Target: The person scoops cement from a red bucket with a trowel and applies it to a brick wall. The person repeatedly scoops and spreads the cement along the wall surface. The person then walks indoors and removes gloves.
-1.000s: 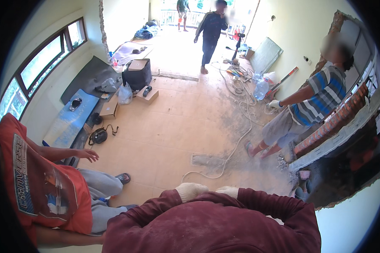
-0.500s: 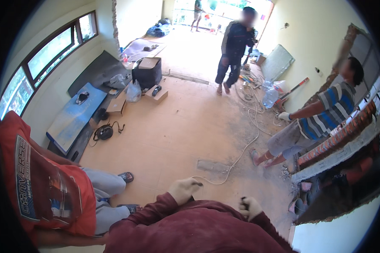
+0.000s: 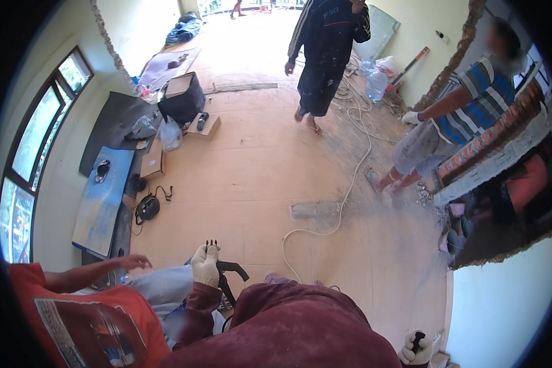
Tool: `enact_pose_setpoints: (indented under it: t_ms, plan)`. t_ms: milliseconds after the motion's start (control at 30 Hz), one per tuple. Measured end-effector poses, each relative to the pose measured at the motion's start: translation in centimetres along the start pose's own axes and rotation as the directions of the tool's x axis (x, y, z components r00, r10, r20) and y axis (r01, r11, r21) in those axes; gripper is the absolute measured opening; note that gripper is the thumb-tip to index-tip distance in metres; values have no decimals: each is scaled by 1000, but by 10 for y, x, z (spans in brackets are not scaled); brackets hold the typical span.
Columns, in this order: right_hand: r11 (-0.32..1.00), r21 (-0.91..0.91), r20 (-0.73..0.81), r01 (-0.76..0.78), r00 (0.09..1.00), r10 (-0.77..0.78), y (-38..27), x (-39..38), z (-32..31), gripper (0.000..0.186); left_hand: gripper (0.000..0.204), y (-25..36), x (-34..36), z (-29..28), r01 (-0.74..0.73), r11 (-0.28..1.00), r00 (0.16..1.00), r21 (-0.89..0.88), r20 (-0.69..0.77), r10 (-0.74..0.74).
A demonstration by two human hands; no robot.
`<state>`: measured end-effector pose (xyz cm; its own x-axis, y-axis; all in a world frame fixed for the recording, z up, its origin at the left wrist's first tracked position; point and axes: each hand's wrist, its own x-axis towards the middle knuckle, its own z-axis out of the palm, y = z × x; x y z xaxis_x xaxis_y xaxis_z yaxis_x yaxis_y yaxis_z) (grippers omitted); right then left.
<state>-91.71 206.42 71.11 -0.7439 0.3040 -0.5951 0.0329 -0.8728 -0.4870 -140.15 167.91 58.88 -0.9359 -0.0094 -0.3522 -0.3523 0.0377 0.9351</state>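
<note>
My left hand (image 3: 205, 265), in a cream work glove, is raised to the left of my maroon sleeve and torso. Its fingers close on a small black pronged piece (image 3: 211, 243) that looks like a buckle end. A black strap (image 3: 232, 268) hangs from beside that hand. Far out at the lower right, my right hand (image 3: 414, 351), also gloved, is closed around a small black piece (image 3: 417, 342), perhaps the matching buckle part; its exact kind is unclear.
A person in red (image 3: 98, 319) stands close at my left. Another in dark clothes (image 3: 326, 55) is ahead; one in a striped shirt (image 3: 472, 110) stands by the broken wall opening at right. A pale cable (image 3: 349, 190) crosses the dusty floor. Boxes (image 3: 153, 161) and a blue board (image 3: 107, 199) lie left.
My hands have spread apart, left hand leftward and right hand down to the right. The black strap now shows. The person in dark clothes has come nearer, and the view has turned.
</note>
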Motion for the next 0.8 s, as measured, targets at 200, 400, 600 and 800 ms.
enact_pose_setpoints:
  t_ms: [200, 400, 600, 800]
  plan:
    - [968, -197, -215, -157, 970, 114, 25, -20, 40, 37, 26, 13, 18, 2, 64, 996, 991, 55, 116, -70]
    - [915, -309, -264, -259, 948, 179, 42, -24, 44, 44, 30, 29, 28, -8, 88, 987, 926, 134, 355, -130]
    - [932, -172, -107, -319, 947, 304, 49, -10, 74, 27, 31, 51, 30, -22, 83, 972, 842, 218, 507, -185]
    - [911, -228, -110, -343, 939, 326, 72, -23, 60, 31, 27, 65, 34, -12, 27, 953, 722, 303, 653, -228]
